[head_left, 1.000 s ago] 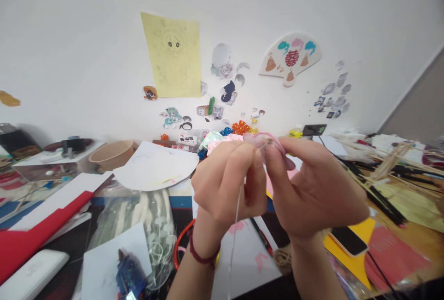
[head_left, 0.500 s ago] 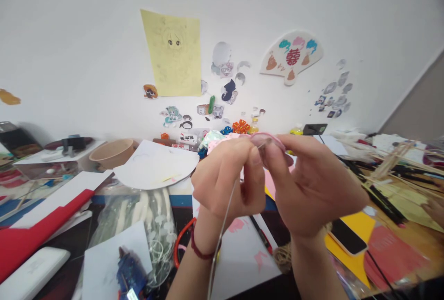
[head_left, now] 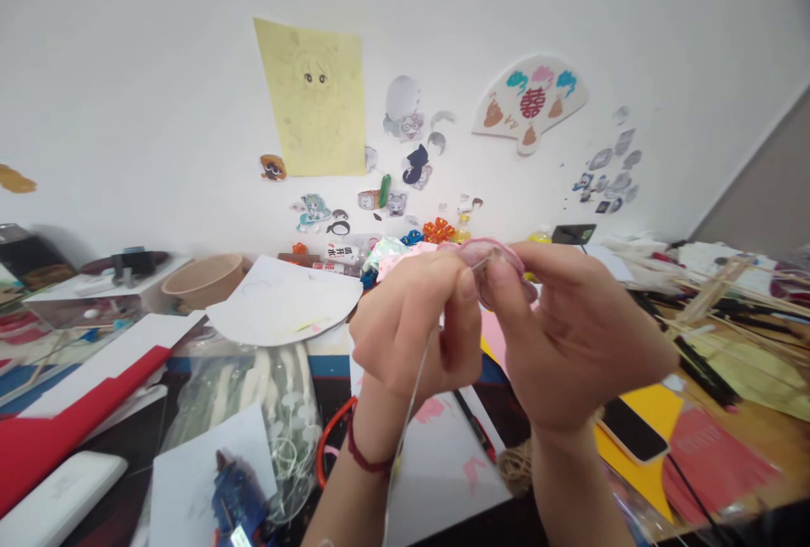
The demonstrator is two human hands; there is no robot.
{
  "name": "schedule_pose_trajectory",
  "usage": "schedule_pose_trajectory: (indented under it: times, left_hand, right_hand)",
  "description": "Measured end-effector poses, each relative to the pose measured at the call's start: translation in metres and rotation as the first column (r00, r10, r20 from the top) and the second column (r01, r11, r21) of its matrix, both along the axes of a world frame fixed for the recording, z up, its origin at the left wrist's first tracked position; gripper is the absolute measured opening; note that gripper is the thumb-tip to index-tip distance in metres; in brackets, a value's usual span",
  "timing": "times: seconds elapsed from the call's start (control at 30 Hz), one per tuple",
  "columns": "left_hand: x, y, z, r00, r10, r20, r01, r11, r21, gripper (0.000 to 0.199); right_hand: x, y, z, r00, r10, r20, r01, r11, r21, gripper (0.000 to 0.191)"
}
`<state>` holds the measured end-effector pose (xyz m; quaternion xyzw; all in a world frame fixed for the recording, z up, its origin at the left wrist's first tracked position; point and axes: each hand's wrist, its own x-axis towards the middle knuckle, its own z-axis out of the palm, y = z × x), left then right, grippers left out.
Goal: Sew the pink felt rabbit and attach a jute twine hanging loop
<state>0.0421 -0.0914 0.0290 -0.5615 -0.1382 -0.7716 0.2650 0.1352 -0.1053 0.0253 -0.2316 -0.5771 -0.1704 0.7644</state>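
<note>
In the middle of the head view my two hands meet at the fingertips. My left hand point(head_left: 411, 323), with a dark red band at its wrist, pinches a thin white string point(head_left: 414, 395) that trails down past the forearm. Between the thumb and fingers of my right hand point(head_left: 575, 336) is a pink, sheer, rounded piece point(head_left: 494, 247) with a darker rim. The string's upper end runs to this piece by the right thumb tip; how the two join there is hidden by the fingers.
A blue glue gun point(head_left: 237, 496) lies on white paper at front left, near a plastic bag point(head_left: 253, 387) and a white power bank point(head_left: 63, 488). Twine point(head_left: 515, 467) and a phone point(head_left: 633, 429) lie right of centre. Thin wooden sticks point(head_left: 721, 294) are piled at far right.
Both hands stay almost in place, the right one shifted slightly to the right. More of the pink piece shows below the fingers. At the far right edge, another person's fingers have left the view.
</note>
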Motion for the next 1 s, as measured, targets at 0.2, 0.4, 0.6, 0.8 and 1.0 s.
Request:
schedule_pose_trajectory:
  times: [0.2,0.4,0.6,0.8,1.0]
  left_hand:
    - [-0.0020,-0.0003,-0.0005,0.995,0.098,-0.035,-0.097,0.995,0.026,0.014]
    - [-0.0012,0.0007,0.0003,0.994,0.102,-0.035,-0.101,0.995,0.025,0.012]
    - [-0.0006,-0.0043,0.0023,0.999,0.041,-0.014,-0.041,0.999,-0.004,0.015]
    - [0.0017,-0.0060,-0.0006,0.995,-0.096,0.017,0.097,0.995,-0.027,0.016]
    - [0.0011,-0.0033,-0.0013,0.998,-0.061,0.000,0.061,0.998,0.002,0.014]
  right_hand:
    - [-0.0006,0.0009,0.0011,0.999,-0.030,0.022,0.029,0.999,0.031,0.016]
    - [0.0056,-0.0012,0.0028,0.988,-0.065,0.141,0.055,0.996,0.072,0.024]
    - [0.0052,-0.0027,0.0011,0.988,-0.027,0.153,0.019,0.999,0.049,0.025]
    - [0.0013,-0.0016,-0.0013,1.000,-0.014,-0.020,0.014,1.000,-0.009,0.020]
    - [0.0014,-0.0026,-0.0004,1.000,-0.028,0.010,0.028,1.000,-0.003,0.018]
